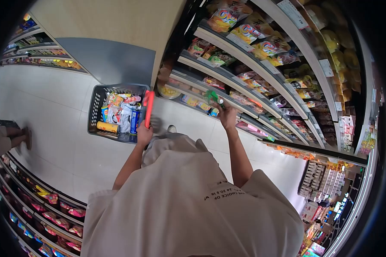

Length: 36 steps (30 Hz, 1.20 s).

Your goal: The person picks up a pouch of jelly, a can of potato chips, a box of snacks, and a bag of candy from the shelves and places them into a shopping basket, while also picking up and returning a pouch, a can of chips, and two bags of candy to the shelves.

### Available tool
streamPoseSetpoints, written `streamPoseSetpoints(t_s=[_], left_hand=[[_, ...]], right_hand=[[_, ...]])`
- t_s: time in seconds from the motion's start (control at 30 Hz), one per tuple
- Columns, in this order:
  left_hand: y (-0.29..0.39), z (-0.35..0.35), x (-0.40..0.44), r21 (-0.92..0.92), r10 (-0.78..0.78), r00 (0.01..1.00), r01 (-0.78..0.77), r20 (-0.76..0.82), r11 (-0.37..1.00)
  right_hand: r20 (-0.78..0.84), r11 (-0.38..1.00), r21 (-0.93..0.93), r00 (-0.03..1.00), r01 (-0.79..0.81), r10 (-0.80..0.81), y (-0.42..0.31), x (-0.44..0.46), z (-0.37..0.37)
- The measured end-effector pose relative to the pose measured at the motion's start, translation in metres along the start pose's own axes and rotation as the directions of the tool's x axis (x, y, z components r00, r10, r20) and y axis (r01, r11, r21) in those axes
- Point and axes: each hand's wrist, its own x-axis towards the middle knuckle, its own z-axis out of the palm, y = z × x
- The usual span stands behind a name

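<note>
A dark grey shopping basket [91, 115] hangs at my left side, and my left hand [144, 133] is closed round its red handle [149, 112]. In the basket lie a yellow can [108, 127], a blue tube [134, 121] and several snack packets. My right hand [227, 116] is raised in front of the shelves on the right, its fingers closed on a small green package [212, 97] with a round white spot. The package's exact kind is too small to tell.
Shelves [244, 43] of bagged snacks rise at the right. More shelves [43, 188] stand at the lower left. Another person's legs [13, 139] show at the left edge. A grey and wood-coloured panel [111, 60] stands beyond the basket, above the white tiled floor [51, 107].
</note>
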Motion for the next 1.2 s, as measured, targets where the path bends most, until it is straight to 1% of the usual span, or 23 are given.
streamPoseSetpoints(t_s=[0.07, 0.17, 0.23, 0.3, 0.37, 0.43, 0.47, 0.5, 0.6, 0.63, 0.67, 0.7, 0.77, 0.8, 0.83, 0.9, 0.97, 1.0, 1.03, 1.07, 1.1, 1.17, 1.2], left_hand=[[-0.009, 0.005, 0.006, -0.052, -0.002, 0.999, 0.0, -0.04, 0.999], [-0.006, 0.005, 0.0, -0.002, -0.053, 0.994, 0.053, -0.095, 0.999], [0.01, 0.01, -0.002, 0.025, -0.029, 0.99, 0.033, -0.14, 0.999], [0.017, 0.009, -0.005, 0.037, -0.083, 0.976, 0.092, -0.203, 0.995], [0.01, 0.012, -0.006, 0.065, -0.059, 0.968, 0.077, -0.243, 0.995], [0.01, 0.014, -0.006, 0.056, -0.033, 0.963, 0.05, -0.268, 0.997], [0.011, 0.016, -0.005, 0.051, -0.043, 0.954, 0.06, -0.296, 0.997], [0.013, 0.016, -0.006, 0.04, -0.077, 0.955, 0.092, -0.287, 0.995], [0.014, 0.018, -0.01, 0.017, -0.145, 0.941, 0.157, -0.305, 0.987], [0.015, 0.018, -0.012, 0.007, -0.164, 0.938, 0.175, -0.306, 0.985], [0.017, 0.019, -0.014, 0.02, -0.184, 0.93, 0.201, -0.318, 0.979], [0.022, 0.021, -0.018, 0.022, -0.2, 0.922, 0.22, -0.332, 0.975], [0.03, 0.021, -0.025, -0.112, -0.223, 0.914, 0.196, -0.339, 0.974], [0.031, 0.021, -0.026, -0.065, -0.169, 0.917, 0.156, -0.361, 0.986], [0.031, 0.019, -0.029, -0.085, -0.235, 0.923, 0.219, -0.303, 0.972], [0.031, 0.021, -0.034, -0.041, -0.164, 0.933, 0.16, -0.321, 0.986], [0.017, 0.027, -0.037, 0.032, -0.143, 0.927, 0.164, -0.348, 0.986], [0.012, 0.025, -0.036, -0.056, -0.217, 0.94, 0.21, -0.264, 0.976], [0.013, 0.023, -0.035, -0.053, -0.231, 0.936, 0.225, -0.266, 0.973], [0.015, 0.023, -0.034, -0.054, -0.172, 0.944, 0.163, -0.283, 0.985], [0.02, 0.022, -0.035, -0.056, -0.113, 0.947, 0.101, -0.3, 0.993], [0.031, 0.019, -0.035, -0.097, -0.161, 0.948, 0.139, -0.275, 0.986], [0.027, 0.019, -0.034, -0.152, -0.179, 0.953, 0.145, -0.244, 0.978]], right_hand=[[0.009, 0.949, -0.155, 0.961, 0.276, -0.278, 0.0, 0.017, -0.006], [-0.041, 0.942, -0.026, 0.941, 0.334, -0.335, -0.011, 0.025, -0.024], [-0.06, 0.954, 0.032, 0.954, 0.297, -0.295, -0.006, 0.036, -0.033], [0.021, 0.96, 0.089, 0.963, 0.265, -0.268, 0.004, 0.047, -0.035], [0.072, 0.953, 0.083, 0.952, 0.292, -0.298, 0.018, 0.058, -0.03], [0.18, 0.97, -0.024, 0.956, 0.24, -0.232, 0.045, 0.076, -0.016], [0.187, 0.983, 0.026, 0.965, 0.182, -0.183, 0.068, 0.088, -0.001], [0.231, 0.987, 0.01, 0.96, 0.163, -0.161, 0.079, 0.095, 0.007], [0.263, 0.972, 0.005, 0.938, 0.234, -0.227, 0.09, 0.117, 0.032], [0.214, 0.888, -0.062, 0.875, 0.456, -0.435, 0.09, 0.126, 0.04], [0.174, 0.75, -0.134, 0.761, 0.647, -0.625, 0.088, 0.136, 0.049], [0.189, 0.748, -0.116, 0.754, 0.654, -0.629, 0.089, 0.147, 0.061], [0.126, 0.715, -0.098, 0.722, 0.692, -0.681, 0.089, 0.17, 0.089], [0.156, 0.744, -0.074, 0.745, 0.664, -0.649, 0.081, 0.178, 0.096], [0.165, 0.746, -0.057, 0.743, 0.663, -0.648, 0.075, 0.182, 0.104], [0.288, 0.836, -0.228, 0.854, 0.5, -0.432, 0.064, 0.192, 0.12], [0.281, 0.845, -0.245, 0.869, 0.475, -0.407, 0.079, 0.214, 0.149], [0.274, 0.816, -0.274, 0.855, 0.509, -0.441, 0.085, 0.222, 0.16], [0.266, 0.784, -0.305, 0.839, 0.541, -0.475, 0.083, 0.228, 0.166], [0.35, 0.843, -0.336, 0.887, 0.42, -0.302, 0.083, 0.235, 0.17], [0.276, 0.738, -0.446, 0.862, 0.507, -0.425, 0.106, 0.25, 0.184], [0.003, 0.611, -0.539, 0.727, 0.58, -0.687, 0.101, 0.257, 0.185], [-0.064, 0.58, -0.572, 0.674, 0.58, -0.736, 0.1, 0.262, 0.182]])
